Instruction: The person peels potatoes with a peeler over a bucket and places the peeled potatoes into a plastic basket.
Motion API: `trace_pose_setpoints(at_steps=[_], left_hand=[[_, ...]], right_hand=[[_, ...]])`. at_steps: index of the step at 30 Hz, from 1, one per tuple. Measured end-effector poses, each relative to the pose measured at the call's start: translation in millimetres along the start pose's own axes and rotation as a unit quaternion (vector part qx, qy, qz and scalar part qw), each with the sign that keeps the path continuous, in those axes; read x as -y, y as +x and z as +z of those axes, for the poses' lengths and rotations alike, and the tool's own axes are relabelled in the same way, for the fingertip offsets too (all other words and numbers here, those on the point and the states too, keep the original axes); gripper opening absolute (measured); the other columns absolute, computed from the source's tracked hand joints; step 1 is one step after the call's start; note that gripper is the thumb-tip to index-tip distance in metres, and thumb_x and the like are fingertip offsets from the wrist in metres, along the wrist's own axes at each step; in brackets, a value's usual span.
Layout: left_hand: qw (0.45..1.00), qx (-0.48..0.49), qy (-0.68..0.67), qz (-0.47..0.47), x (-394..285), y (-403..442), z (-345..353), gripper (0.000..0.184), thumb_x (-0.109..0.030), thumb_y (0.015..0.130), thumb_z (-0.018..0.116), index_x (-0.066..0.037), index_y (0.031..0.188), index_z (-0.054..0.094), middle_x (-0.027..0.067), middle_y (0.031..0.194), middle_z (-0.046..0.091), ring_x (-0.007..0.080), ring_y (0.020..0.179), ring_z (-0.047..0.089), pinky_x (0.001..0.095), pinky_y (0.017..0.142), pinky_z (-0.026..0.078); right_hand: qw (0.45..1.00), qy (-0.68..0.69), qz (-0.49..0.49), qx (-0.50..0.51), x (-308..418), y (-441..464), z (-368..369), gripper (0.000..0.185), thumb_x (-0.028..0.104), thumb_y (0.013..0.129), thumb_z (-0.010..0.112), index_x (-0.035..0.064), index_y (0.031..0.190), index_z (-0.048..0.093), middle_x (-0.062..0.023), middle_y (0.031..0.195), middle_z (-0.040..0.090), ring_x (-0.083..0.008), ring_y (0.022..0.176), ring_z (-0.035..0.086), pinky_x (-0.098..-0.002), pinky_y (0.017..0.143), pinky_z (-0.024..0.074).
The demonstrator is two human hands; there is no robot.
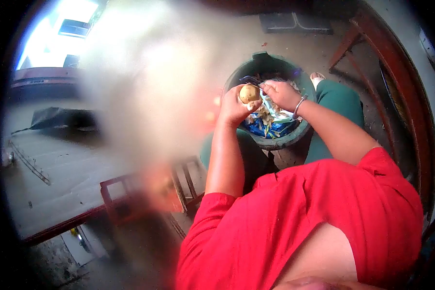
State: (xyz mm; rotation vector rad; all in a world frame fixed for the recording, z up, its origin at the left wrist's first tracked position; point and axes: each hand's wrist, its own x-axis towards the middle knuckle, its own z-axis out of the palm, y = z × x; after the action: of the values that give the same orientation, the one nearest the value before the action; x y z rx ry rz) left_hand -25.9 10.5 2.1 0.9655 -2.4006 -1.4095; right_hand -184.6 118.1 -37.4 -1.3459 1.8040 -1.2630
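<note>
My left hand is wrapped round a round, yellowish potato, with its fingers beneath and beside it. Just right of the potato, my right hand is closed on a peeler, whose dark end reaches toward the potato's top. A bracelet circles my right wrist. Both hands are over a green bucket between my knees. Inside the bucket lie pale peelings and blue plastic wrapping. Whether the peeler's blade touches the potato is too small to tell.
On the left stands a pale table with a dark cloth or bag on it. A reddish wooden frame rises at the right. A flat dark object lies beyond the bucket. A whitish blur covers the upper middle left.
</note>
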Motion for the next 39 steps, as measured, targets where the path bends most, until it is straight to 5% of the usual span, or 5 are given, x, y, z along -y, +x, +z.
trace_pose_setpoints(at_steps=[5,7,15,20,39], left_hand=[[0.994,-0.030,-0.076,0.070,2.6,-0.5,4.4,0.061,-0.027,0.064,0.083,0.001,0.113,0.060,0.0063,0.097,0.066,0.0135,0.089,0.061,0.0288,0.081,0.050],[0.995,-0.039,-0.066,0.063,3.6,0.9,4.7,0.064,-0.027,0.063,0.085,0.000,0.115,0.059,0.0064,0.101,0.065,0.0139,0.093,0.060,0.0288,0.084,0.049],[0.993,-0.064,-0.091,0.047,0.0,-3.6,1.9,0.071,-0.021,0.063,0.086,-0.002,0.123,0.052,0.0073,0.107,0.062,0.0156,0.098,0.058,0.0298,0.086,0.048],[0.995,-0.062,-0.048,0.053,-0.7,-2.0,-1.2,0.068,-0.017,0.062,0.085,-0.003,0.120,0.053,0.0069,0.104,0.063,0.0147,0.093,0.059,0.0291,0.084,0.049],[0.997,-0.071,-0.031,0.008,6.7,4.9,8.1,0.059,-0.014,0.057,0.080,-0.006,0.111,0.058,0.0092,0.096,0.067,0.0205,0.089,0.064,0.0330,0.079,0.052]], right_hand=[[0.962,-0.103,0.201,0.156,-41.8,15.2,1.0,0.046,0.037,0.098,0.036,0.0006,0.091,0.064,-0.0189,0.085,0.066,-0.0361,0.083,0.063,-0.0417,0.075,0.0483],[0.949,-0.278,-0.029,0.143,-53.1,11.0,11.0,0.049,0.040,0.097,0.035,0.0010,0.092,0.064,-0.0202,0.085,0.065,-0.0343,0.084,0.065,-0.0437,0.077,0.0484],[0.997,0.035,0.069,0.003,-4.6,-1.8,-2.2,0.037,0.035,0.097,0.047,0.0014,0.087,0.059,-0.0177,0.076,0.061,-0.0320,0.069,0.059,-0.0397,0.066,0.0453],[0.995,0.018,-0.080,-0.052,11.4,-6.7,-1.6,0.028,0.028,0.095,0.053,0.0017,0.089,0.057,-0.0206,0.077,0.060,-0.0367,0.072,0.059,-0.0396,0.064,0.0452],[0.984,-0.133,-0.117,0.018,22.3,-16.4,1.5,0.026,0.033,0.092,0.052,0.0074,0.087,0.053,-0.0184,0.079,0.061,-0.0400,0.077,0.060,-0.0478,0.064,0.0476]])
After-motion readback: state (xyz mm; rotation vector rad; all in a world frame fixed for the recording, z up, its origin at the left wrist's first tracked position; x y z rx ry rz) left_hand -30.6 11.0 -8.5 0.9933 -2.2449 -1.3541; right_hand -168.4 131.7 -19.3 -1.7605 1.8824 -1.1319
